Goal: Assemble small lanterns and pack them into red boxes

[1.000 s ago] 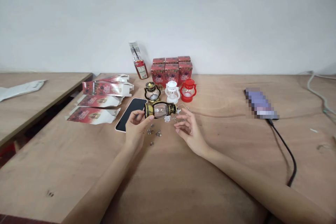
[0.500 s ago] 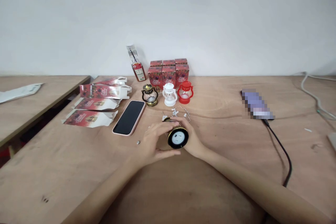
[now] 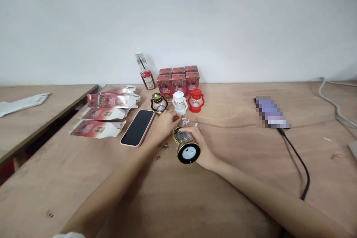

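Note:
My right hand is closed around a black-and-gold miniature lantern, tipped so that its round base with a white disc faces me. Beyond it my left hand reaches forward, thumb and fingers pinched together beside small white parts with thin bent wires. What the pinch holds, if anything, is too small to make out. Several small shiny round discs lie under my left wrist. Behind the hands stand another black-and-gold lantern, a white lantern and a red lantern.
Red printed boxes stand in rows near the wall, with a bottle beside them. Flattened cartons and a pink-edged phone lie at left. At right a blurred phone has a black cable.
My left hand has left the lantern and moved forward to the small wire parts. My right hand keeps hold of the lantern. Small discs now show on the table near my left wrist.

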